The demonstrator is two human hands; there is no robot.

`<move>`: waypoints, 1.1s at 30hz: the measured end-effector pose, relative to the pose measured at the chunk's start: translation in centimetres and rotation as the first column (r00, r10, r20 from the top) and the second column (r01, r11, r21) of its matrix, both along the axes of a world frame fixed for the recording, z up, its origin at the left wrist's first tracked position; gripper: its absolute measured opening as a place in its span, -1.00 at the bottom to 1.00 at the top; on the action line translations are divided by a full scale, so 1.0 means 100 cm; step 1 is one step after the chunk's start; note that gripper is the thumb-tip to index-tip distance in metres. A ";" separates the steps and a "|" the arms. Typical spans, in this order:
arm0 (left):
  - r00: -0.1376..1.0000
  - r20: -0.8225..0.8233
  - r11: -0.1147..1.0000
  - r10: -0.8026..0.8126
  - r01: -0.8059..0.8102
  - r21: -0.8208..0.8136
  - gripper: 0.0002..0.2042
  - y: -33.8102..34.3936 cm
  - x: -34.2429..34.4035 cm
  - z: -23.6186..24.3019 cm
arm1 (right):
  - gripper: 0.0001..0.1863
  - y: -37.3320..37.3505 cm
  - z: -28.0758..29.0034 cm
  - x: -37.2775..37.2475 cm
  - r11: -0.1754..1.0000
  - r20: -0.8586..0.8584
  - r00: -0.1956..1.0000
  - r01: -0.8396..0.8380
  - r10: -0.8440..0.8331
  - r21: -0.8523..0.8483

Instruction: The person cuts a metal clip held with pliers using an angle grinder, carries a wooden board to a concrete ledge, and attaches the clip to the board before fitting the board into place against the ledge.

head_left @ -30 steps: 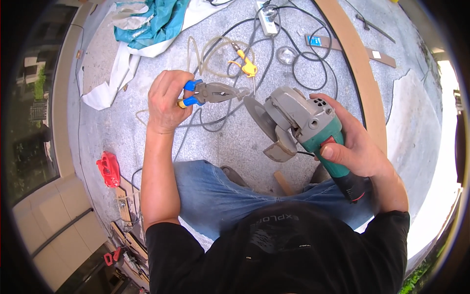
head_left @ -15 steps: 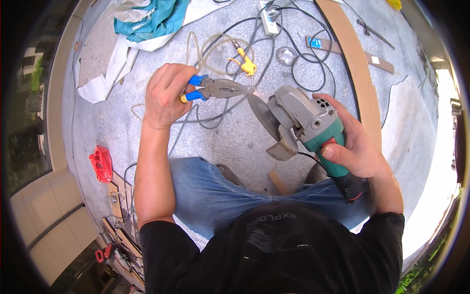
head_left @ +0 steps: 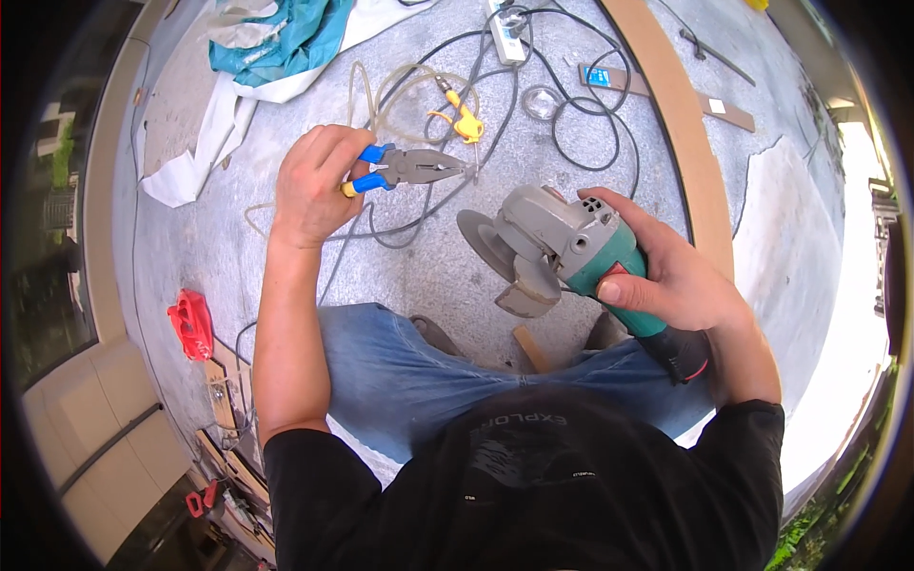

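Observation:
My left hand [head_left: 317,181] is wrapped round the blue-and-yellow handles of a pair of pliers [head_left: 419,167], whose jaws point right. Something small sits at the jaw tips, too small to make out. In my right hand [head_left: 676,266] is a green and grey angle grinder [head_left: 562,233], the thumb resting by its red switch. Its disc [head_left: 486,243] faces left, below and apart from the plier tips. A metal guard [head_left: 529,288] hangs under the grinder's head.
Beyond the pliers lie a yellow air blow gun [head_left: 465,124] with a clear hose, black cables and a white power strip [head_left: 506,33]. A long brown board [head_left: 681,114] runs along the right. A teal sheet [head_left: 286,43] is at far left, a red bag [head_left: 191,325] nearer.
The grinder has moved left and slightly down, its disc now apart from the plier tips. The pliers stay gripped, and the whole view has shifted a little.

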State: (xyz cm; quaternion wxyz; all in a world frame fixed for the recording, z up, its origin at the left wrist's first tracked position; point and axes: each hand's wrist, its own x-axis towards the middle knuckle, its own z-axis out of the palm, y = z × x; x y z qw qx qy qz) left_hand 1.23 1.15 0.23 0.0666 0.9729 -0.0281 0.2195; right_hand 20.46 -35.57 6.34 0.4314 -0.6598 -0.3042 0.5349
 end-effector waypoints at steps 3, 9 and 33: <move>0.992 0.109 0.995 0.070 -0.062 -0.076 -0.67 0.001 0.002 0.000 | -0.03 0.002 -0.004 -0.005 0.991 0.048 0.990 -0.130 0.129 0.015; 0.975 -0.021 0.965 0.220 -0.221 -0.140 -0.70 -0.010 0.001 0.003 | -0.02 -0.007 -0.013 -0.015 0.970 -0.160 0.975 0.183 -0.157 0.162; 0.797 -0.492 0.787 0.349 -0.535 -0.308 -0.62 -0.053 -0.005 0.018 | -0.16 0.022 -0.039 -0.023 0.921 -0.092 0.920 0.386 -0.381 0.045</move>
